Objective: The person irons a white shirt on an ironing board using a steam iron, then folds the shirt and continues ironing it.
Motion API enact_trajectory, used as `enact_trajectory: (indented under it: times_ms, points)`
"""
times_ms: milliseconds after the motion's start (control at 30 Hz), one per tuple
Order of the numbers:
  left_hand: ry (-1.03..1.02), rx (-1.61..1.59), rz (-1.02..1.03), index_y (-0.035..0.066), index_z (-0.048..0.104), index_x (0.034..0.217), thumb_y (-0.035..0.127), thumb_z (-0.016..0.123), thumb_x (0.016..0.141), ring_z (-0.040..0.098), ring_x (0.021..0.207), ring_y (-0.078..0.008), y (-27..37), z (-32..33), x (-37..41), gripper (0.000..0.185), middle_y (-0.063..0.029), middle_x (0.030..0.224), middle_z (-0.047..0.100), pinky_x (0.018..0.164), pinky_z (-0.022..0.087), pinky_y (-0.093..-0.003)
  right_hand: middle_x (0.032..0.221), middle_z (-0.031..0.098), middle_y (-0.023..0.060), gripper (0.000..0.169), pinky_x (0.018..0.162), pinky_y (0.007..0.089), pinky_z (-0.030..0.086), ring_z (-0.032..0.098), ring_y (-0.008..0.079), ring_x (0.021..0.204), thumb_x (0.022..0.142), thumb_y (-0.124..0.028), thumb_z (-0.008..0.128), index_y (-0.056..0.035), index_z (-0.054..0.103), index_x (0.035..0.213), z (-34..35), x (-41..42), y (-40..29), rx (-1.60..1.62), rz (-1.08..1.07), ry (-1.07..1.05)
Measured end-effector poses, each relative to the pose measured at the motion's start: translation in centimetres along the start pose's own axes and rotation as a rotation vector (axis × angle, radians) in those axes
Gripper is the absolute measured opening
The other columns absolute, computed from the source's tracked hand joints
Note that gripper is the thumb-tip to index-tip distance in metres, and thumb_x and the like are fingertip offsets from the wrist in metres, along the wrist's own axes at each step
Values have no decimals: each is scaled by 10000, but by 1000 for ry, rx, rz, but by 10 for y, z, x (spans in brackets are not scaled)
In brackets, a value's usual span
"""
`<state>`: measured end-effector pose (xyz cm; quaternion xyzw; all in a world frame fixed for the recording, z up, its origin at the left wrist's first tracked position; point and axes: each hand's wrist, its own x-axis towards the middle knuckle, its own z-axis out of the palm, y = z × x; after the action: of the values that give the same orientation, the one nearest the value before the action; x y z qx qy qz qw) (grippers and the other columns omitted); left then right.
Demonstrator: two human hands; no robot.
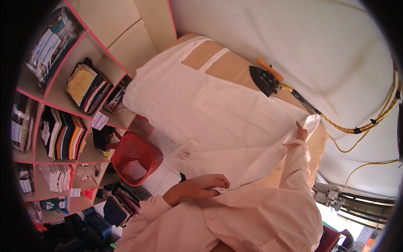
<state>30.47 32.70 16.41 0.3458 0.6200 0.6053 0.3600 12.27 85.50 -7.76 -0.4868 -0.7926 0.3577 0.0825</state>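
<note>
A large white cloth garment is spread over a tan padded ironing table. Its far left end has narrow white bands, with the tan cover showing between them. My left hand grips the garment's near edge close to my body, fingers curled over the fabric. Farther off to the right, my right hand holds the cloth's right edge, its index finger extended along the fabric. Between my hands the near edge runs slantwise, with loose folds. A black iron with a wooden handle rests at the table's wall side.
A yellow braided cord runs from the iron along the wall. Left of the table stands a red plastic basket on the tiled floor. Shelves with folded clothes line the left side. What looks like a sewing machine sits at right.
</note>
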Motion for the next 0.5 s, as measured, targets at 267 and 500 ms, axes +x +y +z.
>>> enact_trajectory:
  times_ms: [267, 500]
  points:
    - [58, 9, -240, -27, 459, 1168, 86, 457, 715, 520, 978, -290, 24, 6, -17, 467, -174, 1087, 538, 806, 404, -325, 970, 600, 177, 400, 756, 373, 450, 579, 300, 857, 676, -226, 605, 48, 578, 966, -28, -16, 1, 725, 23, -237]
    - [293, -237, 210, -113, 506, 1057, 199, 513, 735, 586, 914, -273, 76, -16, -104, 448, -222, 1022, 571, 780, 438, -315, 945, 594, 159, 282, 793, 417, 472, 571, 298, 866, 762, -159, 464, 20, 557, 958, -125, -6, -76, 1156, -86, -939]
